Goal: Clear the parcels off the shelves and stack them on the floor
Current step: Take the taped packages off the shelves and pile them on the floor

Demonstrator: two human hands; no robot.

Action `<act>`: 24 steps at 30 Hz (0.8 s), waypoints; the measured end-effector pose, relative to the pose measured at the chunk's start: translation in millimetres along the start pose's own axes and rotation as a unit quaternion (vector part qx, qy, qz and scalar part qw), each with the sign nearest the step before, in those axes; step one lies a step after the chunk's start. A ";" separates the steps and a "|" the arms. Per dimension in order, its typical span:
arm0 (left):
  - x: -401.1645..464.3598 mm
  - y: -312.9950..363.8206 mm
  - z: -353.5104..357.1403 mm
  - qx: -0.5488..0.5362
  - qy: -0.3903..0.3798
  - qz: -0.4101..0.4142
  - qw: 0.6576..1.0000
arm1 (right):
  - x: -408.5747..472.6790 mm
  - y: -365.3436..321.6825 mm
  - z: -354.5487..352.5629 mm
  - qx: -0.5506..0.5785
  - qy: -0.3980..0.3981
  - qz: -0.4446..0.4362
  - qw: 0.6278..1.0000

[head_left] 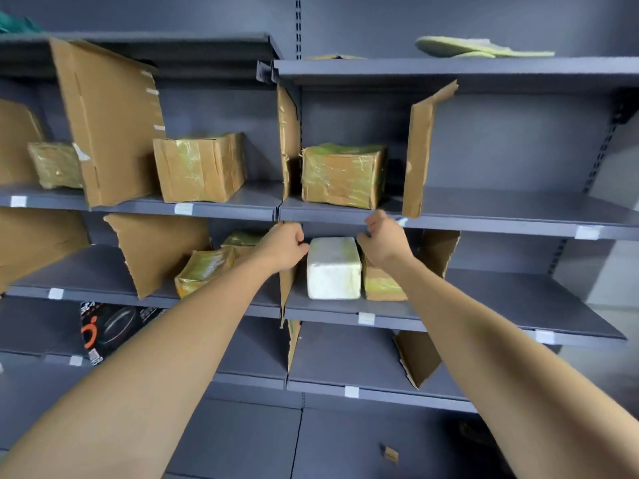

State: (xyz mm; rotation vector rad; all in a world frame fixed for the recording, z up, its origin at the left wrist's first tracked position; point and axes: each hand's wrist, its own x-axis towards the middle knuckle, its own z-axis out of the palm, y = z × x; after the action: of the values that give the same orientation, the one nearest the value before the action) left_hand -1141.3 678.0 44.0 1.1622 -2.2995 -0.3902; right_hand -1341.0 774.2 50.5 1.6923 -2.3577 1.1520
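A white wrapped parcel (333, 271) lies on the middle shelf (484, 299), straight ahead. My left hand (283, 245) is at its upper left corner with the fingers curled, knuckles touching the wrap. My right hand (385, 242) hovers by its upper right corner, fingers also curled, holding nothing. A brown taped parcel (380, 285) sits against the white one's right side, partly behind my right wrist. One shelf up stands a taped brown box (342, 174). To the left are another brown box (200, 167), a small taped parcel (55, 164) and two taped parcels (204, 271) lower down.
Torn cardboard dividers (418, 150) stand upright between the bays, one large sheet (110, 119) leaning at the left. A black printed box (110, 326) sits on a lower left shelf. Pale green foam pieces (477, 48) lie on the top shelf. The shelf edge above (484, 226) overhangs my hands.
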 end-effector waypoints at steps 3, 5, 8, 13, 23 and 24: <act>40.4 -5.5 -5.0 -0.009 -0.016 0.038 0.999 | 22.8 -9.9 2.6 0.001 0.033 0.014 0.999; 67.3 -7.9 -12.9 -0.025 -0.013 0.068 0.997 | 38.8 -17.0 4.2 0.002 0.069 0.036 0.997; 100.6 -12.8 -25.9 -0.024 0.000 0.111 0.994 | 55.9 -28.6 7.6 0.002 0.115 0.062 0.991; 145.0 -6.2 -48.0 -0.019 0.037 0.156 0.987 | 75.7 -40.3 -4.3 -0.014 0.155 0.076 0.985; 220.5 21.2 -40.9 -0.024 -0.010 0.118 0.993 | 146.6 -37.6 -22.9 -0.044 0.108 0.045 0.992; 225.4 23.3 -40.9 -0.036 -0.022 0.111 0.993 | 155.1 -37.9 -22.8 -0.048 0.091 0.050 0.993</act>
State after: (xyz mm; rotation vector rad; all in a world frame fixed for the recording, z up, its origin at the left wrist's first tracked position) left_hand -1243.5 508.8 162.0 0.8594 -2.4012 -0.4138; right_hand -1382.4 656.0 152.1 1.3911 -2.3680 1.1320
